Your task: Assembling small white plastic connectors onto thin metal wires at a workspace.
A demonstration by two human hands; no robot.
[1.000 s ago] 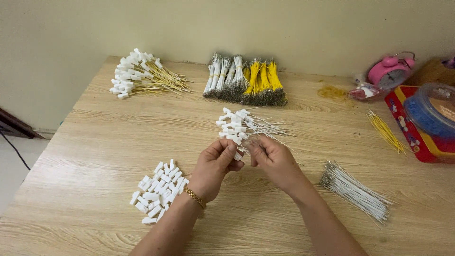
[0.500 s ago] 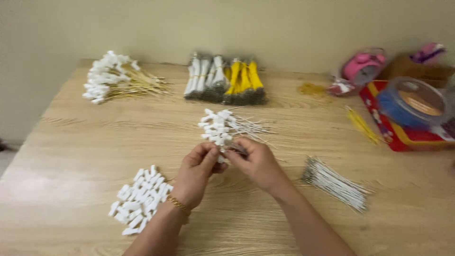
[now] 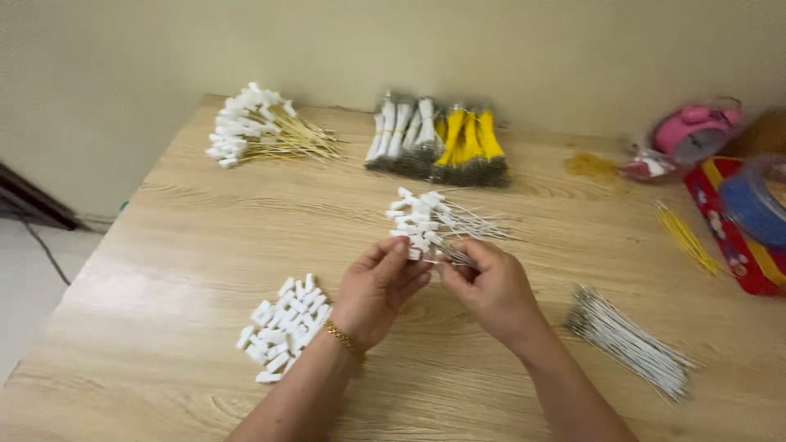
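- Left hand [image 3: 378,293]: fingers [image 3: 399,252] pinched shut on a small white connector [image 3: 414,253], thumb on top; a gold bracelet [image 3: 344,341] sits at the wrist.
- Right hand [image 3: 491,288]: fingers [image 3: 458,263] closed around a thin white wire [image 3: 455,256], the tip of which meets the connector. Both hands are nearly touching, just above the bench [image 3: 164,245]. Whether the wire is already seated in the connector cannot be told; the joint is too small and slightly blurred.
- Landmark for all places below: the pile of finished white wires [image 3: 434,219], each capped with a white connector, lying on the bench just beyond the fingertips, caps pointing left, wire ends pointing right.
- Nearer than that pile and to its left, beside the left wrist: heap of loose white connectors [image 3: 282,329], none with wires.
- Nearer and to its right, well apart from the right hand: bundle of bare white wires [image 3: 630,342], lying aslant.
- Beyond the pile, near the back edge of the bench: row of bundled wires [image 3: 438,143], the left ones white, the right ones yellow, with dark ends toward the viewer.
- Beyond and far to its left: pile of yellow wires with white connectors [image 3: 258,131].
- To its right: a few loose yellow wires [image 3: 688,237], then a red box [image 3: 729,229] holding a blue roll [image 3: 757,209].
- Beyond the red box: a pink round object [image 3: 696,133], blurred.
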